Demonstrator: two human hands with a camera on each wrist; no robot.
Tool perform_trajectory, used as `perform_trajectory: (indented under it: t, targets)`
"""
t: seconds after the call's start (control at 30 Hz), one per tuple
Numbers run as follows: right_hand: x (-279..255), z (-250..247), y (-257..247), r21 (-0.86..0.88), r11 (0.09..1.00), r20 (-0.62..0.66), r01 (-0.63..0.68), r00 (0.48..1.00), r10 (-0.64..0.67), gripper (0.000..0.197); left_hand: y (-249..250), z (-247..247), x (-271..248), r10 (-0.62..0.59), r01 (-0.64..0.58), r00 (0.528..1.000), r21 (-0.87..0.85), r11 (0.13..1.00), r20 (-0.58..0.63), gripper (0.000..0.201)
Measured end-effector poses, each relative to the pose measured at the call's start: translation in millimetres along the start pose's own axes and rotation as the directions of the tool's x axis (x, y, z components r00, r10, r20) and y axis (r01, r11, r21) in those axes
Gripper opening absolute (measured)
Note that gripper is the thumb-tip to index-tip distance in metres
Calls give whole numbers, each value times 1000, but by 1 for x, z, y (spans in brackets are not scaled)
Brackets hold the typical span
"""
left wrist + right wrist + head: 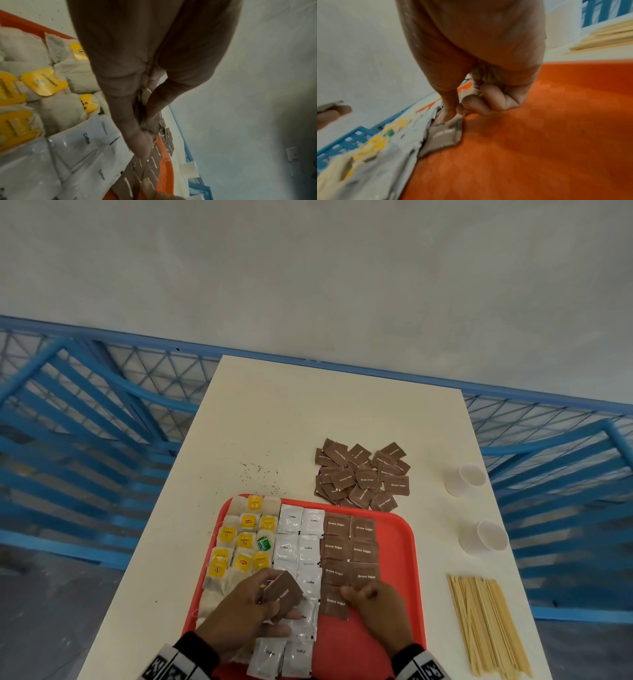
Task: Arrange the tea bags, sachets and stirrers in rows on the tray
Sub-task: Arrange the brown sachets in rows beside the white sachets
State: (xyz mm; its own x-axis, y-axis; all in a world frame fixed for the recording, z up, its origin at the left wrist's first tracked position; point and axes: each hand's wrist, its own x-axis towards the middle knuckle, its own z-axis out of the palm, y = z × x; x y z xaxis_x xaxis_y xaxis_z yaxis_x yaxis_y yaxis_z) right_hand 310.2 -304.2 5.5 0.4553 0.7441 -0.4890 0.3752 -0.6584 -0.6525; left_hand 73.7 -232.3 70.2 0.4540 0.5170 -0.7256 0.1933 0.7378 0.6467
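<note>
A red tray (397,542) holds tea bags (245,539) on its left, white coffee sachets (308,549) in the middle and two columns of brown sugar sachets (363,553) beside them. My left hand (260,601) hovers over the coffee column and grips a small stack of brown sugar sachets (284,592). My right hand (356,592) pinches the corner of a single brown sugar sachet (335,602) lying at the near end of the left sugar column. In the right wrist view, the thumb and curled forefinger of the right hand (453,112) meet on that sachet (445,135).
A loose pile of brown sugar sachets (363,474) lies on the white table beyond the tray. Two white paper cups (467,479) (486,537) stand at the right edge. Wooden stirrers (486,625) lie in a bundle right of the tray. Blue railing surrounds the table.
</note>
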Motion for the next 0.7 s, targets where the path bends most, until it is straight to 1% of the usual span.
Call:
perform_trajectory:
  t: [0.03,0.07,0.1,0.13,0.17,0.2,0.23,0.3,0.37,0.43,0.5,0.57,0.63,0.7]
  targets:
    - [-5,-5,-10,35,997,23,71,997,-72,39,2,2,-1,-3,3,999,-2,1000,43,38]
    - [-13,-11,-23,87,986,84,139,986,-146,35,4,4,-1,-2,1,997,12,1000,82,37]
    - [-21,-15,-38,154,972,179,178,962,-205,28,5,8,-1,1,-5,994,34,999,109,35]
    - [-29,-19,-51,208,957,276,201,927,-255,21,7,12,0,6,-13,993,56,998,120,31]
    - [-34,-21,-60,242,943,339,229,891,-303,15,9,16,1,14,-23,993,74,997,121,26]
    - [-36,-22,-64,262,930,349,258,873,-341,11,10,20,2,25,-35,993,93,995,113,20]
    - [-37,-23,-65,262,923,322,283,876,-360,10,12,24,3,44,-54,995,111,992,92,16]
    - [-39,-27,-60,241,919,250,312,895,-369,14,13,31,5,101,-105,994,161,981,31,16]
    - [-40,-32,-52,267,922,224,279,913,-341,16,14,35,7,169,-158,985,222,962,-35,21]
    - [-43,-37,-45,305,922,225,240,922,-315,13,15,38,7,201,-175,976,247,953,-84,23]
    - [-45,-41,-38,343,912,230,223,922,-312,10,15,41,8,185,-161,980,260,952,-68,21]
    - [-48,-46,-35,397,892,215,217,923,-320,6,14,45,9,149,-141,989,302,943,-4,17]
    - [-51,-49,-32,407,884,166,232,932,-321,4,14,48,10,124,-136,991,339,931,58,16]
    - [-54,-50,-27,403,882,116,243,943,-313,5,13,50,13,126,-150,988,366,919,90,16]
